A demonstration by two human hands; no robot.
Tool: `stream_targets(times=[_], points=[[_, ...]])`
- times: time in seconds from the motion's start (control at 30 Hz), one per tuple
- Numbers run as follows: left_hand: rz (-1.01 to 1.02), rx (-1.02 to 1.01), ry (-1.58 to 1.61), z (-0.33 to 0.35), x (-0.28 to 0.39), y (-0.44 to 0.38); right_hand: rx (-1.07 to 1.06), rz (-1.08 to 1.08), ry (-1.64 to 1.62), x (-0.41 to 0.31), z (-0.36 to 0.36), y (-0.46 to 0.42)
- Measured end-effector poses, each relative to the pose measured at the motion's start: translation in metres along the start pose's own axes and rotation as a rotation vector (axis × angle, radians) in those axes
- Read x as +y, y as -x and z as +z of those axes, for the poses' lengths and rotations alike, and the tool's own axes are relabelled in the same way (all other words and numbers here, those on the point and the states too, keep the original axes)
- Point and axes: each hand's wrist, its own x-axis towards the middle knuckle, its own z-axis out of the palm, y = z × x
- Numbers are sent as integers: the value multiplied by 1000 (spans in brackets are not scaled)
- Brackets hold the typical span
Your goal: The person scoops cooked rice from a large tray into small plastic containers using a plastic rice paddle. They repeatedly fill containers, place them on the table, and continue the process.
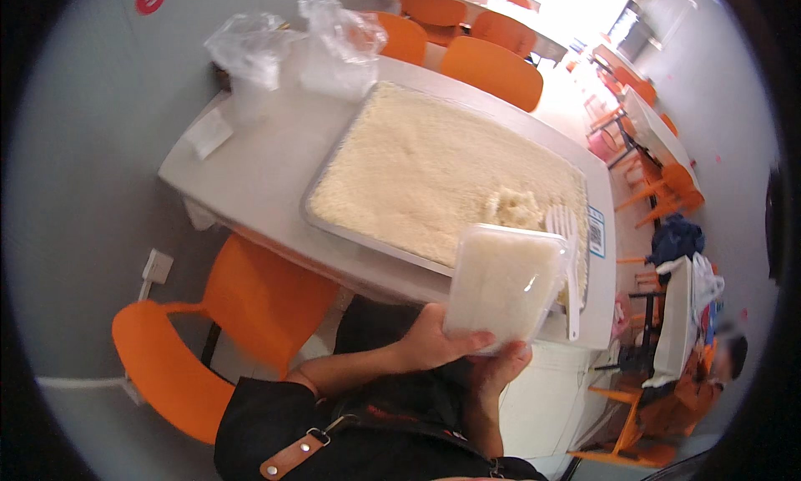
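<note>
My left hand (433, 342) and my right hand (502, 367) both grip the near end of a clear plastic food container (505, 284). White rice fills it, and a transparent lid seems to cover its top. The container is tilted up in front of the near right part of a large metal tray (382, 251), hiding some of its edge. A layer of cooked rice (432, 162) spreads over the tray, with a dug-up patch near its right side. Beside the container, a white plastic serving fork (571, 268) rests across the tray's near right corner, its handle sticking out over the edge.
The tray stands on a white table (269, 162). At its far left are a plastic bag of clear containers (338, 62), another bagged stack (250, 62) and a white packet (209, 134). An orange chair (263, 299) stands close on my left. A person (694, 393) sits farther right.
</note>
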Motion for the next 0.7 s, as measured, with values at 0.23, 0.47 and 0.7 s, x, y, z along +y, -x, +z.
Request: stream_targets(times=[0.23,0.47,0.7], points=[[199,121,-55,1,1,-11,-183,-66,83,0,25,-8],[242,163,-853,-98,116,-55,-144,403,-65,-53,61,-128],[622,972,-1946,-357,245,-130,-234,122,398,-26,109,-387]])
